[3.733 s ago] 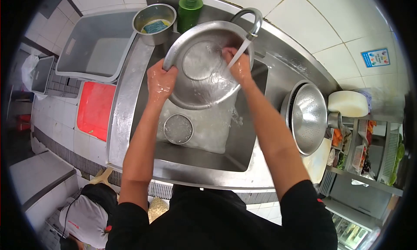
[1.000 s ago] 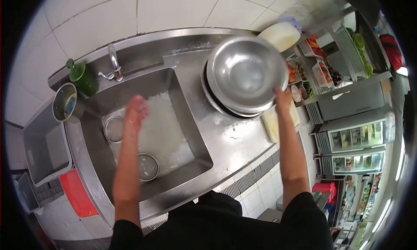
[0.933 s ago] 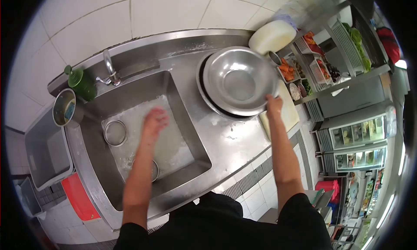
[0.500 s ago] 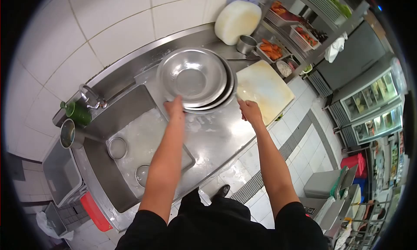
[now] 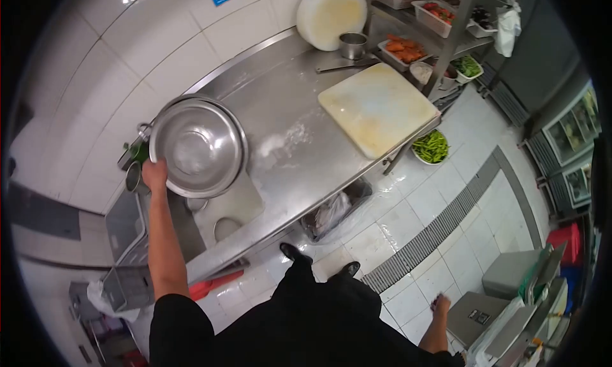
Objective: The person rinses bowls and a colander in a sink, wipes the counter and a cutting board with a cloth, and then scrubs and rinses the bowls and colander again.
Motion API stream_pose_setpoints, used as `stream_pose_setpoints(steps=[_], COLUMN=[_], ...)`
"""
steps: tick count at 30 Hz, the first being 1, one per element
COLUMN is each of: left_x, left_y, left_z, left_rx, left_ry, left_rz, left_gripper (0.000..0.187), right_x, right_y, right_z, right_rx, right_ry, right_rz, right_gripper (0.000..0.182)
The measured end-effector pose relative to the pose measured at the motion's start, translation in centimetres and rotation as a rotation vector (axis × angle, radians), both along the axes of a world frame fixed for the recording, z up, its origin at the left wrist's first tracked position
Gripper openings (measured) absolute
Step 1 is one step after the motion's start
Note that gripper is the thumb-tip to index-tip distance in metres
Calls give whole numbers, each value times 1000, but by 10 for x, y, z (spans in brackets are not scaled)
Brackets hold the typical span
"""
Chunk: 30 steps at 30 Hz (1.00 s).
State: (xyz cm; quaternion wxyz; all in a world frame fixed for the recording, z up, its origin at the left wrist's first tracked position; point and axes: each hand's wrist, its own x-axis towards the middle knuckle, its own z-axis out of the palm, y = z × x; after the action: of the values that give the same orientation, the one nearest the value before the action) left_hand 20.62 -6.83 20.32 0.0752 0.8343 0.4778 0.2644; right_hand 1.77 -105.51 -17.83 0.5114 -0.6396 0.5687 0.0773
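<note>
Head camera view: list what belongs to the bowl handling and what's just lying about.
Likely in the job:
metal bowls, stacked
left hand, at their rim
sink

Apparently just lying about:
rectangular cutting board
round board
small pot
green vegetables

The left hand (image 5: 155, 174) grips the rim of a shiny round metal basin (image 5: 196, 151), the top one of a stack hiding part of the rectangular steel sink (image 5: 245, 204). The right hand (image 5: 440, 304) hangs well apart, over white floor tiles (image 5: 411, 223). A stained off-white rectangular cutting board (image 5: 378, 109) lies on the steel counter (image 5: 290, 156)
</note>
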Motion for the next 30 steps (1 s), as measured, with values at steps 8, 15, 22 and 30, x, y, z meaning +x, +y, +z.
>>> stream_pose_setpoints(steps=[8, 15, 22, 30], left_x=[-43, -68, -160, -92], left_y=[-48, -51, 29, -102], left_z=[46, 41, -40, -128], left_rx=[510, 381, -550, -1050], left_ry=[323, 267, -601, -1001], left_rz=[-93, 180, 100, 171], left_gripper=[31, 27, 42, 40], right_x=[-89, -73, -49, 152], right_y=[10, -22, -43, -34], right_z=[35, 39, 52, 38], right_rx=[189, 157, 93, 10], right_ry=[157, 78, 29, -153], right_rz=[4, 80, 73, 345], right_gripper=[21, 22, 18, 21])
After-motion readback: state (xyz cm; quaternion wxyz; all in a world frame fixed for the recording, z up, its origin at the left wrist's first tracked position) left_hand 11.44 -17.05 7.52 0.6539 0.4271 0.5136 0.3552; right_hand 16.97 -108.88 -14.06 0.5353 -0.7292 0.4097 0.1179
